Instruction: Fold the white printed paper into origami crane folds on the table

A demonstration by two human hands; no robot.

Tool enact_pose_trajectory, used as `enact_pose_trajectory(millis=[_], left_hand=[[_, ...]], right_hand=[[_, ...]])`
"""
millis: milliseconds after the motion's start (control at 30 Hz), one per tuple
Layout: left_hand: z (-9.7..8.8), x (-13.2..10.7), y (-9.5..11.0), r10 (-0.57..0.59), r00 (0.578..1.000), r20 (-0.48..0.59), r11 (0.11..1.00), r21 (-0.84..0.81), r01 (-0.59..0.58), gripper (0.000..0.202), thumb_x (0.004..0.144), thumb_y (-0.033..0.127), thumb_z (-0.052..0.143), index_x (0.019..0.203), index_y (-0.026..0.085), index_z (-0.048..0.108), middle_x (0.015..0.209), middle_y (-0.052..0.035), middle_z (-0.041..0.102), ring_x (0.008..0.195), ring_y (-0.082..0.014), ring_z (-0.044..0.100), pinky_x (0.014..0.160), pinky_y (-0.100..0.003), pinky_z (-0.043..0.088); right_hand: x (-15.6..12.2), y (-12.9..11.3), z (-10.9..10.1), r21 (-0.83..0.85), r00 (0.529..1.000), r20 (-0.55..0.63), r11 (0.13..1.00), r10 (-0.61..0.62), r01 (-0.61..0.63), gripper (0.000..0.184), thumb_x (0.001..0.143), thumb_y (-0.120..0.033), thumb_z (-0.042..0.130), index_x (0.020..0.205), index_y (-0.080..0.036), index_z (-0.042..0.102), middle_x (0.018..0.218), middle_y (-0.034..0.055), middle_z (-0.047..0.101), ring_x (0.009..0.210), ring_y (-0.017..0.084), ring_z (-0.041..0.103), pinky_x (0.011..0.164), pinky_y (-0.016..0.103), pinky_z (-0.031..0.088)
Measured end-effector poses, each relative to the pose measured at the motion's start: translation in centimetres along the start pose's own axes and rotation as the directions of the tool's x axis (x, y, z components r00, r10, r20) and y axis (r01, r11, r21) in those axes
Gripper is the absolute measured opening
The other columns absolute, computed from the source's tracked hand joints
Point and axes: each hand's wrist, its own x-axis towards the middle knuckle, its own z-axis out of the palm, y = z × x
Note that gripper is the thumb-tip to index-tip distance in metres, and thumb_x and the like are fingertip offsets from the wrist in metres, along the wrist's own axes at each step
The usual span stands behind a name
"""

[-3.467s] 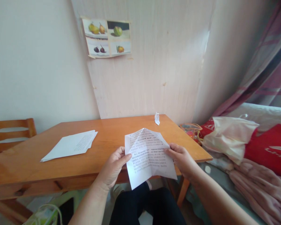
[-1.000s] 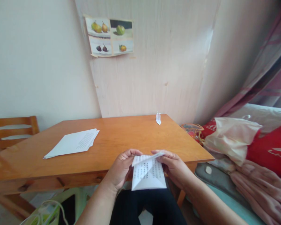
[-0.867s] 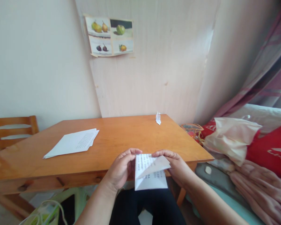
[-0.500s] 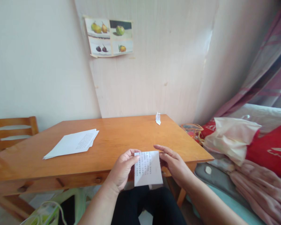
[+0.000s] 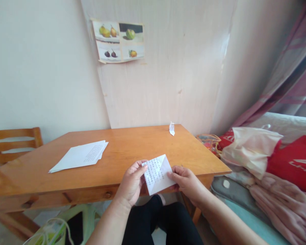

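A square of folded white paper (image 5: 158,174), printed with dark characters, is held up between my hands over the front edge of the wooden table (image 5: 127,149). A diagonal crease runs across it, and one corner points up. My left hand (image 5: 133,178) pinches its left corner, thumb in front. At the right edge, my right hand (image 5: 185,178) grips the paper with the thumb on its face and the fingers behind. Those fingers are partly hidden by the sheet.
A stack of printed sheets (image 5: 78,156) lies on the table's left part. Near the far edge stands a small folded paper piece (image 5: 171,128). To the right are a pale plastic bag (image 5: 251,148) and a red bag (image 5: 293,163). A wooden chair (image 5: 15,141) is at left.
The folded paper has turned so its corner points up, and it has risen slightly. My right hand, earlier with fingers extended beside the edge, now grips the paper's right side.
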Motion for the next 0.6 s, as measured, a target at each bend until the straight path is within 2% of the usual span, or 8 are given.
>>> enact_pose_trajectory(millis=[200,400,500,600], left_hand=[[0.1,-0.8,0.5,-0.018,0.999,-0.026,0.998,-0.058,0.016,0.035,0.076,0.019,0.077,0.107,0.018,0.061,0.096,-0.0065,0.074,0.082,-0.0173,0.069,0.077,-0.028,0.052],[0.4,-2.2,0.5,0.053,0.999,-0.008,0.998,0.02,-0.052,0.055,0.082,0.024,0.075,0.131,0.022,0.052,0.101,-0.0059,0.074,0.085,-0.0178,0.07,0.08,-0.03,0.052],[1.0,-3.0,0.4,0.062,0.997,0.037,0.997,0.053,-0.064,0.048,0.082,0.026,0.076,0.125,0.018,0.057,0.107,-0.0094,0.074,0.092,-0.0219,0.07,0.083,-0.032,0.052],[1.7,-3.6,0.3,0.065,0.993,0.097,0.998,0.011,-0.066,0.038,0.083,0.024,0.074,0.118,0.015,0.061,0.112,-0.0113,0.073,0.1,-0.0236,0.069,0.088,-0.033,0.052]], right_hand=[[-0.7,-0.7,0.3,0.013,0.998,-0.006,0.998,-0.059,0.059,0.035,0.075,-0.052,0.073,0.08,-0.019,0.064,0.067,0.0008,0.064,0.055,0.012,0.054,0.052,0.024,0.041],[-1.3,-1.1,0.9,0.001,0.991,-0.093,0.995,-0.098,0.099,0.031,0.077,-0.049,0.071,0.078,-0.019,0.061,0.061,-0.0017,0.059,0.052,0.011,0.05,0.049,0.024,0.035],[-1.6,-1.1,1.0,0.012,0.985,-0.119,0.992,-0.127,0.129,0.032,0.079,-0.05,0.068,0.081,-0.019,0.062,0.06,-0.0028,0.058,0.051,0.011,0.05,0.048,0.023,0.034],[-2.1,-1.2,1.0,0.043,0.982,-0.11,0.986,-0.154,0.159,0.033,0.08,-0.051,0.068,0.083,-0.018,0.062,0.064,-0.0023,0.06,0.053,0.011,0.052,0.049,0.023,0.034]])
